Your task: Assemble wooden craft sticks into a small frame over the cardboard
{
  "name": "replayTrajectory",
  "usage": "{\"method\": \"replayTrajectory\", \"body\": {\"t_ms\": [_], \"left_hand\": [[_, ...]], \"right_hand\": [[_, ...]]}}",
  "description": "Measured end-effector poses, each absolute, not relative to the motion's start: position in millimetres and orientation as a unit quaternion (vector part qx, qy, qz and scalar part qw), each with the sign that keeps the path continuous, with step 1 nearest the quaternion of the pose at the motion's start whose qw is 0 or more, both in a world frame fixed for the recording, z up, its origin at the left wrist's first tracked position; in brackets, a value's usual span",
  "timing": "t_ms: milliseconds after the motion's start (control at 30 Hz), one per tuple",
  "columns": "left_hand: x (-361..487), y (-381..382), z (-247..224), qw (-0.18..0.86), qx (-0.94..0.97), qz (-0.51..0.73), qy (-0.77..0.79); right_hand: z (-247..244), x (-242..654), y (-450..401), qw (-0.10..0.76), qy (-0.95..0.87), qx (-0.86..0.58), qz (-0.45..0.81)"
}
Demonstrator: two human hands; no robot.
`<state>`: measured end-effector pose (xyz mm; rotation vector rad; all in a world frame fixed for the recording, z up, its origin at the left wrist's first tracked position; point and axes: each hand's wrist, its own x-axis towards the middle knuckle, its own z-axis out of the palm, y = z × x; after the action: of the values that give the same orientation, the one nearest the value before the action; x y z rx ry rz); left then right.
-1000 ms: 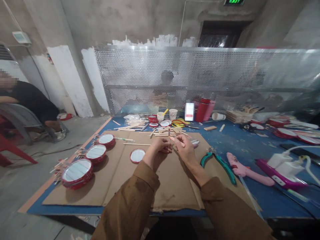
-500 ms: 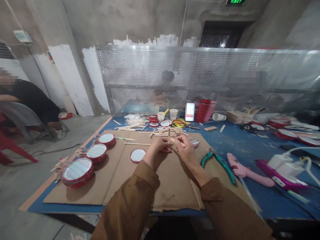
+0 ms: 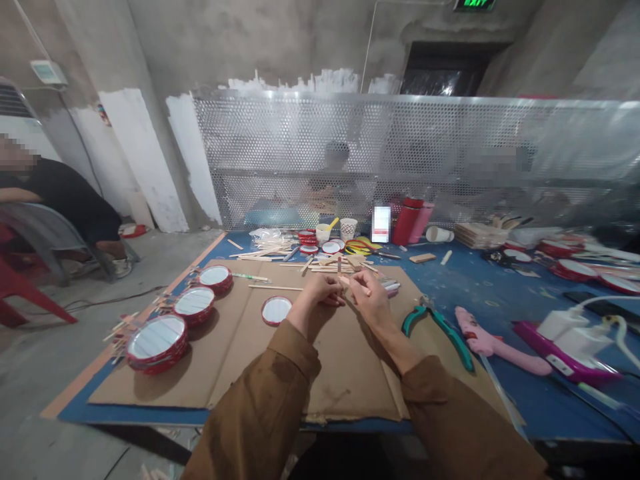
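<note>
**Wooden craft stick (image 3: 358, 285) pinched over a cardboard sheet (image 3: 350, 393)**

A perforated metal screen (image 3: 400, 140) ran across the concrete room behind a blue-topped workbench (image 3: 505, 403), and a figure sat blurred behind it. Off the bench's left side, a seated person (image 3: 60, 200) rested beside a red plastic chair (image 3: 25, 300).

The cardboard sheet covered the bench's left and middle, reaching almost to its near edge. Along the sheet's left edge lay three stacks of red-rimmed round mirrors (image 3: 194, 305), the largest stack nearest the near left corner, and a single red-rimmed mirror (image 3: 277, 310) lay toward the middle. A long wooden stick (image 3: 275, 287) lay flat near the far edge.

Beyond that far edge stood a red bottle (image 3: 407, 221) and a paper cup (image 3: 349, 229), among loose sticks (image 3: 265, 253). Toward the bench's right side lay a pink glue gun (image 3: 493, 352) and a white charger (image 3: 567, 327) on a magenta device (image 3: 530, 337). Green-handled pliers (image 3: 437, 331) rested across the sheet's right edge, just beside the right hand (image 3: 370, 300).

The right hand's thumb and fingertips (image 3: 356, 279) gripped the wooden craft stick above the sheet's far middle. The left hand (image 3: 317, 297) sat close beside it, fingers curled inward; whether they held anything could not be told.
</note>
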<state>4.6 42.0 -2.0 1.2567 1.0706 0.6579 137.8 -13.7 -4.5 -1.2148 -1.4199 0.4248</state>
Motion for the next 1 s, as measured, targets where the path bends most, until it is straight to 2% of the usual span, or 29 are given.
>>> {"method": "replayTrajectory", "body": {"t_ms": [433, 667, 1000], "left_hand": [[3.8, 41.3, -2.1, 0.641, 0.549, 0.294, 0.449], [4.1, 42.1, -3.4, 0.628, 0.549, 0.295, 0.467], [3.5, 40.1, -0.4, 0.626, 0.555, 0.289, 0.465]], "right_hand": [[-4.5, 138.3, -14.9, 0.545, -0.627, -0.533, 0.159], [-10.5, 150.5, -10.5, 0.541, -0.575, -0.609, 0.074], [-8.1, 139.9, -10.7, 0.576, -0.606, -0.527, 0.151]]}}
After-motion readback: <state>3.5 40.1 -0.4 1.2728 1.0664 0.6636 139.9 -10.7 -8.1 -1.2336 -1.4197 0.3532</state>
